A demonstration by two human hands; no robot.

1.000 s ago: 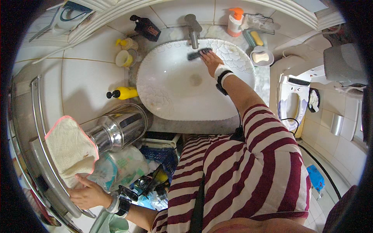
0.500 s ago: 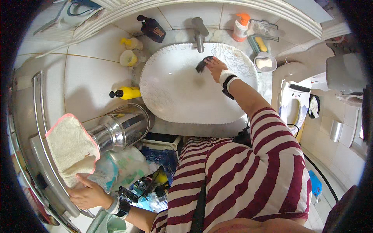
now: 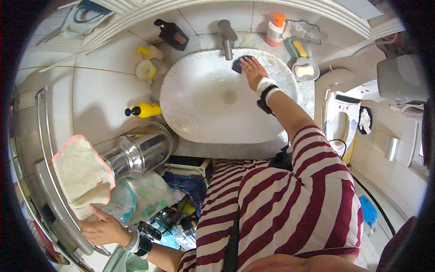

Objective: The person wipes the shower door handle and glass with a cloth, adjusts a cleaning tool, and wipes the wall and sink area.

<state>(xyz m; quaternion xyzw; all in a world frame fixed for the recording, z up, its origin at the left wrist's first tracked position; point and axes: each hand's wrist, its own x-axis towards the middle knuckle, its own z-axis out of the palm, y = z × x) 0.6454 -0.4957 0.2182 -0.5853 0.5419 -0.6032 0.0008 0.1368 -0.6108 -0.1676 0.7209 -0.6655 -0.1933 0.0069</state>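
My right hand (image 3: 253, 72) presses a dark grey scrubbing pad (image 3: 237, 65) against the far inner wall of the white oval sink (image 3: 195, 113), just right of below the metal faucet (image 3: 227, 38). Part of the pad is hidden under its fingers. Over at the lower left, my left hand (image 3: 106, 230) lies on the wide metal rail (image 3: 56, 192), thumb apart from its outstretched fingers. That thumb touches the lower end of a cream cloth (image 3: 81, 170) with a pink edge. A brownish patch shows on the sink's bottom around the drain.
Along the sink's back stand a dark bottle (image 3: 172, 35), an orange-topped pump bottle (image 3: 275, 31), a sponge (image 3: 299, 48) and a soap dish (image 3: 306, 76). A yellow bottle (image 3: 144, 110) and shiny metal canister (image 3: 140, 147) are left. Bagged items (image 3: 149, 190) sit below.
My right hand has moved slightly up the sink wall toward the faucet side, taking the pad with it. The pad now lies flatter under the fingers. My left hand stays in place.
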